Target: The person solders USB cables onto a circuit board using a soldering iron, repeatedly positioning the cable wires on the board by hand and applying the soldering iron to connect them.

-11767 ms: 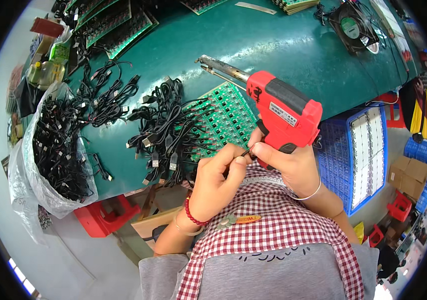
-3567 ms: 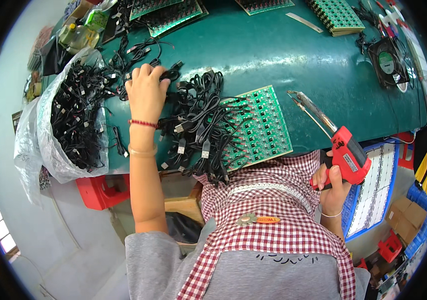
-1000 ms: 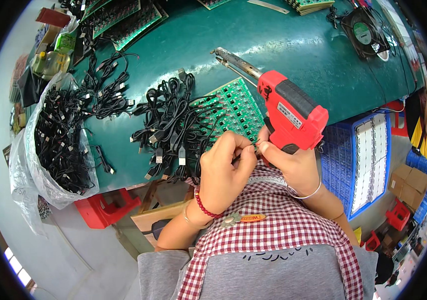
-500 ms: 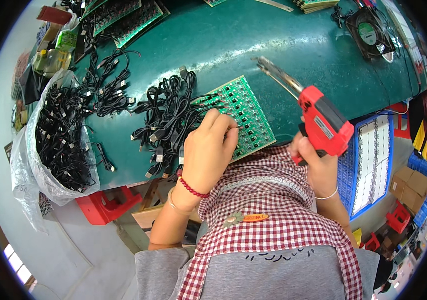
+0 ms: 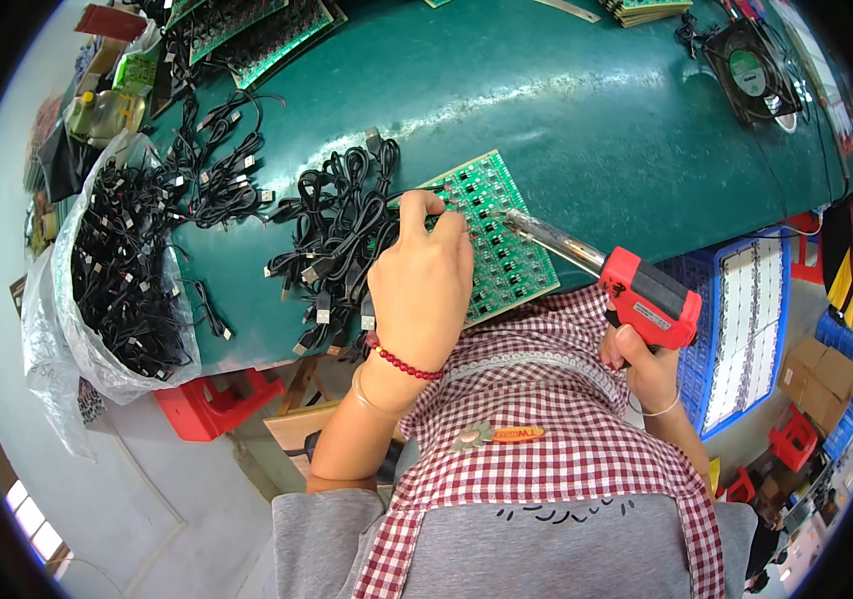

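A green circuit board [image 5: 511,250] with rows of small black parts lies near the table's front edge. My left hand [image 5: 425,280] is over its left side, fingers bent together at the wire ends; what they pinch is hidden. Several black USB cables [image 5: 342,215] are bunched left of that hand, some running to the board. My right hand [image 5: 646,364] grips a red and black soldering gun [image 5: 651,299] by its handle. The gun's metal tip points left and reaches the board's upper middle, close to my left fingers; whether it touches cannot be made out.
A clear plastic bag [image 5: 137,374] full of USB cables sits at the table's left edge. More circuit boards [image 5: 287,45] are stacked at the back left. A black fan [image 5: 748,72] stands at the back right. Blue crates [image 5: 711,329] are beside the table on the right.
The soldering gun has come down and its tip moved from above the bare table to the board. My left hand's fingers have shifted slightly up and left along the board.
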